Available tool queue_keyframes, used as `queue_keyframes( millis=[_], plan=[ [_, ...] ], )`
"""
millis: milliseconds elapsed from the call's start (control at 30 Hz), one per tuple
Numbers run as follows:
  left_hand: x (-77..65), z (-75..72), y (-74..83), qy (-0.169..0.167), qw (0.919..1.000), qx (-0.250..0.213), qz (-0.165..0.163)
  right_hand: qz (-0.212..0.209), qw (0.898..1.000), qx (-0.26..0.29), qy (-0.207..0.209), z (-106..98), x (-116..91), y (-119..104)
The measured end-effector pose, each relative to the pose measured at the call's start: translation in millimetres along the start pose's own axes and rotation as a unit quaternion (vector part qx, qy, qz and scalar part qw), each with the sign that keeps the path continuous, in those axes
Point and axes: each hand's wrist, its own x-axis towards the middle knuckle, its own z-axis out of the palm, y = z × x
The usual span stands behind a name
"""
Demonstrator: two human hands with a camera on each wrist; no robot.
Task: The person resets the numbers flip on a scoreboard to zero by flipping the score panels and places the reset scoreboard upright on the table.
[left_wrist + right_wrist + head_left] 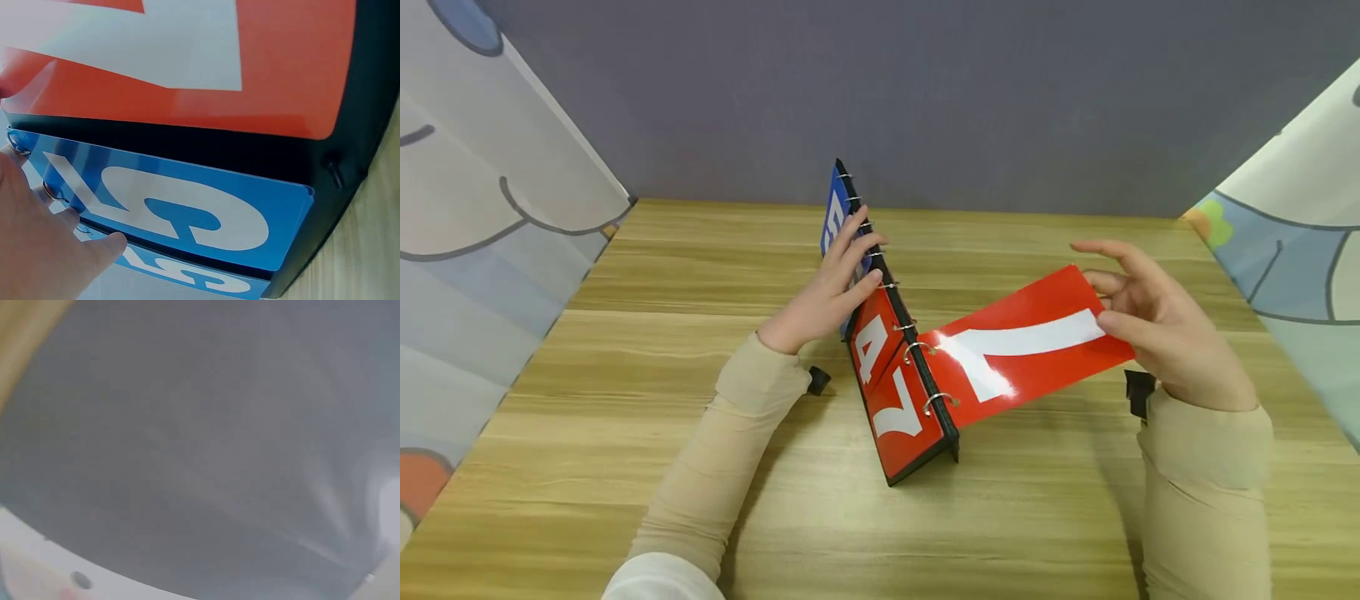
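A tabletop flip scoreboard (951, 435) with a black ring-bound frame stands tented on the table. My left hand (820, 304) rests on its top edge, fingertips and thumb touching the spine near the rings. Towards me, its left face carries red number cards (891, 400) reading 4 and 7; blue number cards (187, 200) with a white 5 hang farther along. At the right, my right hand (1172, 325) pinches the free end of a red flip card (1037, 312) with a white 1- or 7-like numeral. That card is lifted out from the frame, still on its rings.
The scoreboard stands on a wood-grain table (587, 433). A grey panel (925, 100) rises behind the table, and cartoon-printed panels (497, 167) flank it. Mostly the grey panel (187, 437) fills the right wrist view, where the hand and card are not visible.
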Motion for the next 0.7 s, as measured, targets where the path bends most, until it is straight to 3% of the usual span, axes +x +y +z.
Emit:
queue_keyframes(
  millis=[67,167,300,367,467,633,700],
  plan=[
    [-0.2,0.0,-0.5,0.000,1.0000,0.000,-0.001,-0.058,0.995,0.071,-0.023,8.1,-1.6,-3.0],
    [-0.7,0.6,-1.6,0.001,1.0000,0.000,-0.002,-0.093,0.993,0.066,0.009,27.2,-3.2,-7.2],
    [-0.8,1.8,-2.0,0.002,1.0000,0.000,-0.003,-0.053,0.995,-0.016,0.085,52.9,-4.1,-9.3],
    [-0.6,2.4,-1.7,0.002,1.0000,-0.001,-0.003,-0.028,0.993,-0.062,0.100,62.0,-3.7,-8.3],
    [0.0,3.3,-1.8,0.003,1.0000,-0.002,-0.001,-0.017,0.990,-0.114,0.081,69.6,-1.7,-5.1],
    [1.0,4.9,-2.5,0.004,1.0000,-0.005,0.001,-0.038,0.986,-0.159,0.019,72.9,0.9,-1.5],
    [1.5,4.9,-2.4,0.004,1.0000,-0.005,0.000,-0.028,0.983,-0.182,0.015,75.8,1.3,-1.0]
  ],
)
